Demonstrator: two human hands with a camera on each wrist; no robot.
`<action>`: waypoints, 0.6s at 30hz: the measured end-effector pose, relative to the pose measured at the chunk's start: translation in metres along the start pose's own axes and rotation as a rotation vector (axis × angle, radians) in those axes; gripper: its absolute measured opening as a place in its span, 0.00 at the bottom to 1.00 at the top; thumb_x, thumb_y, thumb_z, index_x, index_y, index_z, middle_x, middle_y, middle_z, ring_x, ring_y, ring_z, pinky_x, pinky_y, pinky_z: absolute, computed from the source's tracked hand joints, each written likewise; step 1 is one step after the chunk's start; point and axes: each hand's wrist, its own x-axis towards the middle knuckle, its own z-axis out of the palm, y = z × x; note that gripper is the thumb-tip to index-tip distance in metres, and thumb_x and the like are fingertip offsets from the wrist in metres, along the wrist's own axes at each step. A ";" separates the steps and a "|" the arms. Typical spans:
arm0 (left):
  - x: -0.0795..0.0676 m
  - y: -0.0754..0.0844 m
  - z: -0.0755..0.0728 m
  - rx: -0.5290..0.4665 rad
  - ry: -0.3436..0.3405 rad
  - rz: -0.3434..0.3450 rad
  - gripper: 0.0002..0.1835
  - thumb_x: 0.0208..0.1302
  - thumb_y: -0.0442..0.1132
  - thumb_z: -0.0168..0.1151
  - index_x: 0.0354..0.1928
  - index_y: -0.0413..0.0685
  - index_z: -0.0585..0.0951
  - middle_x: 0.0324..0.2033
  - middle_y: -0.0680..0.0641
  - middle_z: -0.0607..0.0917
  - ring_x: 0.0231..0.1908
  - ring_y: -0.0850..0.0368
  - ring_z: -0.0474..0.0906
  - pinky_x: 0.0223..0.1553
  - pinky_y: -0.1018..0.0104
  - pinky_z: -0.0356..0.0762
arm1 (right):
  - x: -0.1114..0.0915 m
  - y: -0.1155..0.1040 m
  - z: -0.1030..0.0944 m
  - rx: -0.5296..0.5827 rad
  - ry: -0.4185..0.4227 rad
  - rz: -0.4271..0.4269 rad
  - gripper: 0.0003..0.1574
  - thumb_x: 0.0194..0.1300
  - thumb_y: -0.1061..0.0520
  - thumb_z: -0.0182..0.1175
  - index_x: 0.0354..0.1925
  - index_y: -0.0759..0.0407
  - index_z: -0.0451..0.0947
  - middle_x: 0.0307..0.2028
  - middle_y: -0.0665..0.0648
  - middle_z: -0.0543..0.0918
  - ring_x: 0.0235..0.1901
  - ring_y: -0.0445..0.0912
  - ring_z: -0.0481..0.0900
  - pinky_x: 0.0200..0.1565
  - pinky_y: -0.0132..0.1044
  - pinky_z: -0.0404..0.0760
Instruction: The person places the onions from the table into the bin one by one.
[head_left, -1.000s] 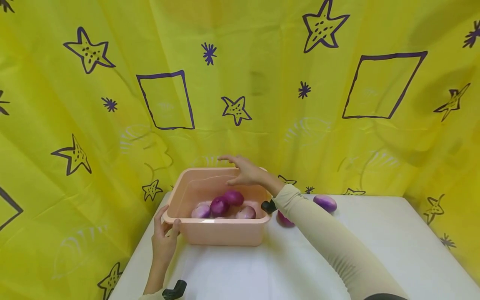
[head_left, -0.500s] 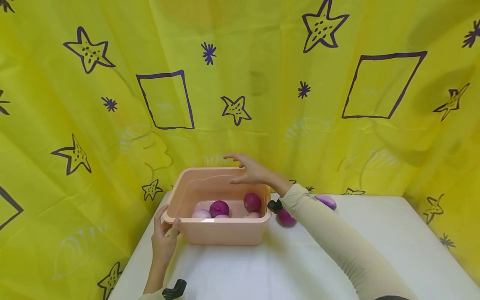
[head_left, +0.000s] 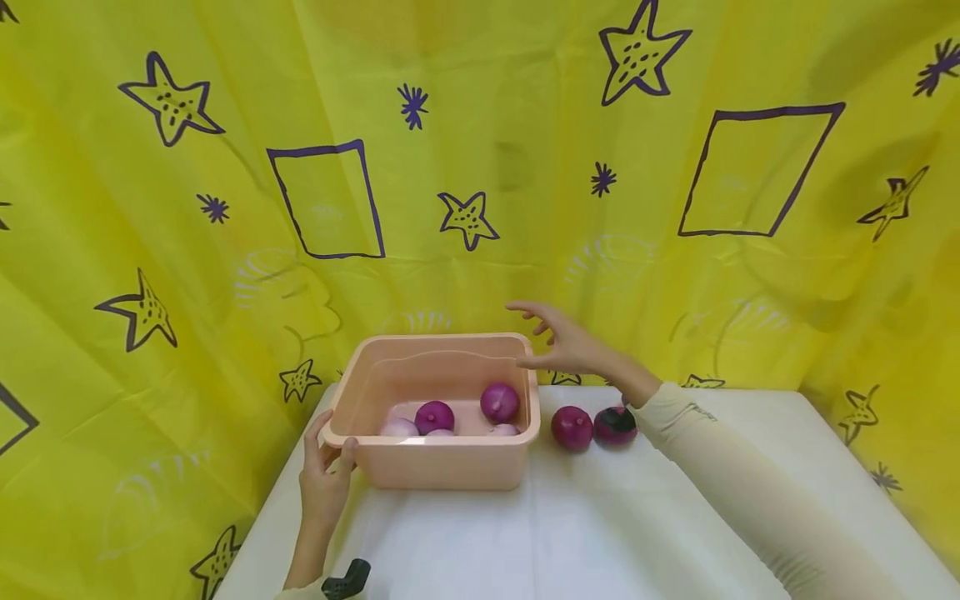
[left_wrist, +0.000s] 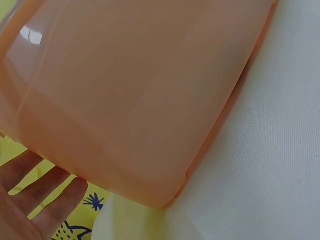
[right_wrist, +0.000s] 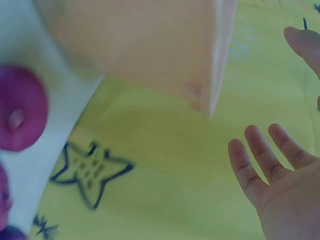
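Observation:
A peach plastic bin [head_left: 448,467] stands on the white table in the head view, several red onions [head_left: 499,403] lying inside it. My left hand [head_left: 324,483] grips its front left corner, thumb at the front and fingers along the left side. In the left wrist view, the fingers [left_wrist: 70,195] lie against the bin wall. My right hand [head_left: 572,340] hovers above and just right of the bin's right rim, fingers spread and holding nothing. Below it, two red onions [head_left: 572,430] sit side by side on the table; the wrist camera partly covers the right one.
A yellow curtain [head_left: 465,292] with drawn stars and squares hangs behind and around the table. The white table [head_left: 720,450] stretches to the right of the onions, under the right forearm. The bin stands close to the table's back edge.
An onion in the bin has rolled right, toward the right wall. My right hand has moved right, from over the bin to past its right rim. The left hand has stayed put.

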 end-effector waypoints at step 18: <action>-0.001 0.003 -0.001 -0.008 -0.012 -0.019 0.34 0.77 0.46 0.58 0.78 0.61 0.57 0.76 0.41 0.65 0.59 0.46 0.76 0.45 0.83 0.76 | -0.091 0.073 -0.033 -0.073 0.095 0.157 0.53 0.60 0.52 0.77 0.76 0.52 0.62 0.65 0.71 0.72 0.54 0.63 0.78 0.51 0.61 0.82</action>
